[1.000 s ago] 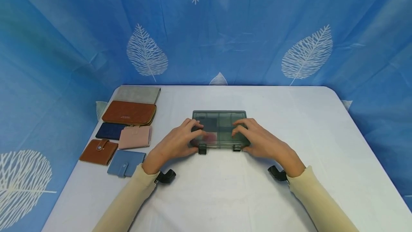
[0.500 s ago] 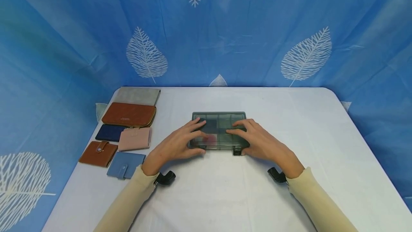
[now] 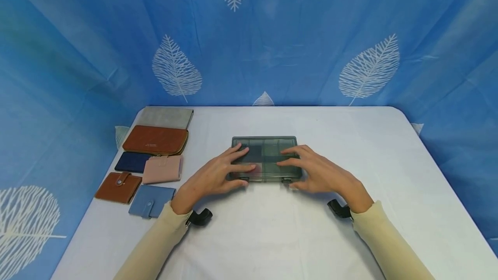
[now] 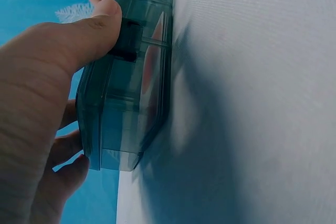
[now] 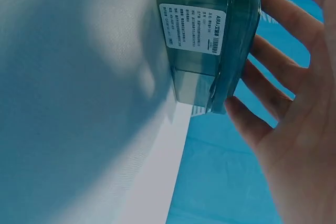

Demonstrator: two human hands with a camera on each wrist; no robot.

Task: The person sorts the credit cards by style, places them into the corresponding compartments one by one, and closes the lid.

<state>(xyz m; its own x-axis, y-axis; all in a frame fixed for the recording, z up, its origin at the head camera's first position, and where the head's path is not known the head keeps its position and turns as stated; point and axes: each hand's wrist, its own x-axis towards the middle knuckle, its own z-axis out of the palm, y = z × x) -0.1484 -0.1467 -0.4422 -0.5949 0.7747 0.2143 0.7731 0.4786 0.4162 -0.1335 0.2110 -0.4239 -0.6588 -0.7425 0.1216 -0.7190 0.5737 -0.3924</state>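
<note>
Your left hand lies with straight fingers on the lid of the smoky clear box, its thumb pressed against the dark latch on the near edge, and your right hand lies the same way on the lid's right half, fingers spread flat. The box sits closed in the middle of the white surface. Well off to its left lie six wallets in a loose stack of rows.
</note>
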